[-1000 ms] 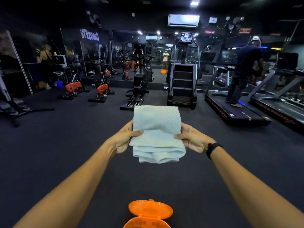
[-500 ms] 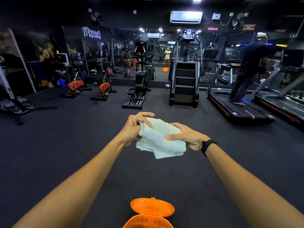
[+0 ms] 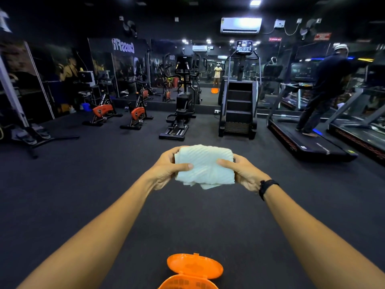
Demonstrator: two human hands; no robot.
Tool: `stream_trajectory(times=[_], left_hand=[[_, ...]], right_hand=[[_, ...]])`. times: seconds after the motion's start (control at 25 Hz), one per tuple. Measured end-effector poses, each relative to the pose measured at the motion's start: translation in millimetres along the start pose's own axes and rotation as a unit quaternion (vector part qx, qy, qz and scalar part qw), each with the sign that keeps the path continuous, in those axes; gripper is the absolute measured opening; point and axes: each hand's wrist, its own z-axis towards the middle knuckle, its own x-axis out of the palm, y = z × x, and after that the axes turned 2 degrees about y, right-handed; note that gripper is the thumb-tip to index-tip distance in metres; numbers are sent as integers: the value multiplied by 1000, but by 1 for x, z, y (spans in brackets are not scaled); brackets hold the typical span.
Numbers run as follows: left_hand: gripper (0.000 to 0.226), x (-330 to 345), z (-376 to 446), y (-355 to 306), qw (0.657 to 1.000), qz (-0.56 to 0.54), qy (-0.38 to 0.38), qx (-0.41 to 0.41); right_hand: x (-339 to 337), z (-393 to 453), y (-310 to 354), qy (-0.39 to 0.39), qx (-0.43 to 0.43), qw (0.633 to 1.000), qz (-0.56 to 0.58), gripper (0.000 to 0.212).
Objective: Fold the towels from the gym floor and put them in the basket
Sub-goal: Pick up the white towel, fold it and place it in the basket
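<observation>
A pale folded towel (image 3: 205, 166) is held in the air at arm's length, a compact squarish bundle with loose corners hanging below. My left hand (image 3: 166, 167) grips its left edge, thumb on top. My right hand (image 3: 242, 173) grips its right edge the same way; a black band sits on that wrist. The orange basket (image 3: 183, 283) lies on the floor right below me at the bottom edge, its lid (image 3: 194, 265) flipped open away from me. Its inside is mostly cut off by the frame.
Dark gym floor (image 3: 83, 184) spreads all around. Exercise bikes (image 3: 135, 113), an elliptical (image 3: 181, 113) and a stair climber (image 3: 239, 105) line the far mirror wall. A person (image 3: 325, 90) stands on a treadmill (image 3: 308, 140) at the right.
The towel went from a taller hanging fold to a smaller squarish bundle. Both hands shifted their grip through the fold and now hold its two sides level.
</observation>
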Motion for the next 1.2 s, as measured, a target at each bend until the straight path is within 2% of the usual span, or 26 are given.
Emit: stream_trajectory(times=[0.12,0.2,0.32,0.48,0.52,0.72,0.84,0.96,1.2], left_hand=[[55,0,4,7,999,-3,-30,20],[55,2,6,8,998,29,-46,19],[55,6,8,-3,985,158,-73,9],[62,3,15,-18,943,306,-131,-4],[63,0,15,-18,931,339,-131,-7],[63,-16,7,8,866,487,-104,-51],[62,-38,-2,40,840,527,-79,-104],[58,-72,-5,82,831,529,-66,-158],[55,-135,21,179,839,488,-10,-240]], right_hand=[[6,-1,2,6,-26,999,-39,42],[8,3,3,-27,-51,995,-78,46],[1,7,9,-67,-74,987,-130,49],[-9,12,13,-66,-68,973,-209,26],[-12,14,13,-72,-60,969,-229,28],[-31,37,-19,-75,30,938,-338,67],[-30,43,-51,-84,96,921,-367,68],[-32,58,-99,-88,169,898,-397,61],[-22,84,-209,-98,282,849,-436,73]])
